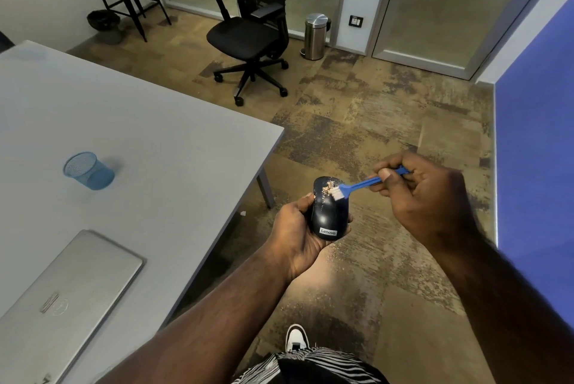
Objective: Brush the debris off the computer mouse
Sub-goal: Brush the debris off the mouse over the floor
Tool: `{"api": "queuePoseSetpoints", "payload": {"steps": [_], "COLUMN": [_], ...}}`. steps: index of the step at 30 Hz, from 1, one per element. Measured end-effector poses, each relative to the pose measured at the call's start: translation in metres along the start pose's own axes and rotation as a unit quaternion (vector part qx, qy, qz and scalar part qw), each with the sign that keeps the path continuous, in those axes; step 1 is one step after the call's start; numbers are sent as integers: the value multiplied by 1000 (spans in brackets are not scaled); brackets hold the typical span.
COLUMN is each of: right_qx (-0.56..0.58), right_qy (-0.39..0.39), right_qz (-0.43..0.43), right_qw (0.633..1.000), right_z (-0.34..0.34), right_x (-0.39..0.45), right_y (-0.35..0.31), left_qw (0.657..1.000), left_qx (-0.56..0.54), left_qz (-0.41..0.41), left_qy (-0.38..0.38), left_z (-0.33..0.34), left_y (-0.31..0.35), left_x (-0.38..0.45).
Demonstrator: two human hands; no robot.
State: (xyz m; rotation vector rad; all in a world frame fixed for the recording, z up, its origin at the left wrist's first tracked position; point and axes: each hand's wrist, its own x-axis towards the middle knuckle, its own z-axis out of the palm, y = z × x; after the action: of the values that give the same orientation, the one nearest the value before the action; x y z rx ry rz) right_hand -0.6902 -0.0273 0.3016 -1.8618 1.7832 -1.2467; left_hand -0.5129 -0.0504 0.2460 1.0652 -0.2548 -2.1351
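My left hand (293, 228) grips a black Lenovo computer mouse (327, 213) from below and the sides, held over the floor beside the table. Tan crumbs of debris (326, 188) lie on the mouse's far end and trail down its top. My right hand (425, 194) pinches the handle of a small blue brush (366, 182) between thumb and fingers. The brush's white bristles (337, 195) touch the mouse's top near the debris.
A grey table (149, 135) stands to the left with a blue mesh cup (88, 170) and a closed silver laptop (62, 296) on it. Fine crumbs are scattered on the carpet (335, 290) below the mouse. A black office chair (251, 29) and a steel bin (315, 36) stand further off.
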Motion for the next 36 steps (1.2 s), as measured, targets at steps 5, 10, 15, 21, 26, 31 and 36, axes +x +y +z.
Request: {"api": "queuePoseSetpoints", "payload": {"steps": [5,10,15,21,26,31,36], "right_qx": [-44,-35,-65,-22,18,16,-43], "right_qy": [15,23,33,34,8,-58,-80], "right_qz": [19,2,15,16,-21,-52,-72], "right_qw": [999,999,997,999,1000,997,993], "right_z": [5,3,3,-2,-6,-2,6], "right_x": [5,6,8,10,5,-2,-4], "right_y": [4,5,9,6,-3,-11,-18], "left_qw": [1000,1000,1000,999,999,999,999], "left_qx": [-1,-5,-3,-12,-18,-7,1], "left_qz": [-5,-5,-9,-12,-10,1,-1], "left_qy": [0,-2,-9,-29,-28,-33,-42], "left_z": [-1,-2,-1,-1,-4,-6,-3], "left_y": [-2,-2,-2,0,1,-2,-3], "left_x": [1,2,1,1,5,8,7]}}
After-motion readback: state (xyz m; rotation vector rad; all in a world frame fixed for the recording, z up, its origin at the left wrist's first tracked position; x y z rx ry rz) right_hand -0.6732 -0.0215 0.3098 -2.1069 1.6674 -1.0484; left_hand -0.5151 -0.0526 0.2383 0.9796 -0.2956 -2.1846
